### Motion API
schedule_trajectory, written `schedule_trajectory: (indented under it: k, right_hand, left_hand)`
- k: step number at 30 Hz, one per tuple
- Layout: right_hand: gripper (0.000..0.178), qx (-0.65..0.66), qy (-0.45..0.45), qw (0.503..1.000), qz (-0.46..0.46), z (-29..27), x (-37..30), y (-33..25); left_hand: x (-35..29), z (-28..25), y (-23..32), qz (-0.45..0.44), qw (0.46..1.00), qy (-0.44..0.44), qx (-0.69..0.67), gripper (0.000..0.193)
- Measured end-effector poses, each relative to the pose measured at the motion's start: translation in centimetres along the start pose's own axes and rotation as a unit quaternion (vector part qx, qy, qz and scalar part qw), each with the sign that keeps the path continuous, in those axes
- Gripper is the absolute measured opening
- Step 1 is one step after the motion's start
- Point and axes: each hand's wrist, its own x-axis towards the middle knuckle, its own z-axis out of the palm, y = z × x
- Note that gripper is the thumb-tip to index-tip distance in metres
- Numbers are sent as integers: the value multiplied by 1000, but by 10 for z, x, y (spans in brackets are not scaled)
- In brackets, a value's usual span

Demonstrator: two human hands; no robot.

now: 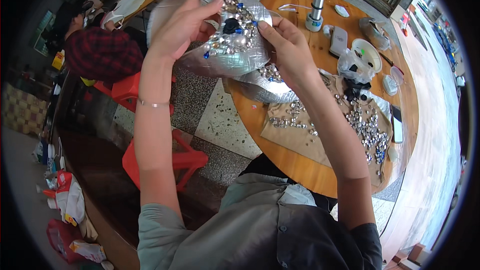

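Raised in front of me is a rhinestone appliqué of clear, silver, pearl and blue stones, with a black round piece near its middle. It lies on shiny clear plastic film. My left hand grips its left side, the index finger or thumb against the upper stones and the other fingers partly hidden. My right hand pinches the right edge, thumb on top. Just below, a second stone cluster sits on film at the table's edge.
On the round wooden table, a tan cloth bears many loose rhinestones. Beyond stand a silver cylindrical device, a grey case, a white bowl and plastic bags. Red stools and a seated person are at left.
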Motion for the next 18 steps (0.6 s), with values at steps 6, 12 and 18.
schedule_trajectory:
  k: [6,12,18]
  right_hand:
    - [35,231,-27,965,121,17,-13,-14]
    - [44,-307,-255,852,-339,66,-86,-1]
    - [40,-375,-165,845,-344,73,-97,8]
  left_hand:
    - [-29,-6,-13,-29,989,-59,-133,23]
    - [-63,-8,-45,128,824,-56,-549,16]
    - [-82,2,-54,200,669,-108,-707,17]
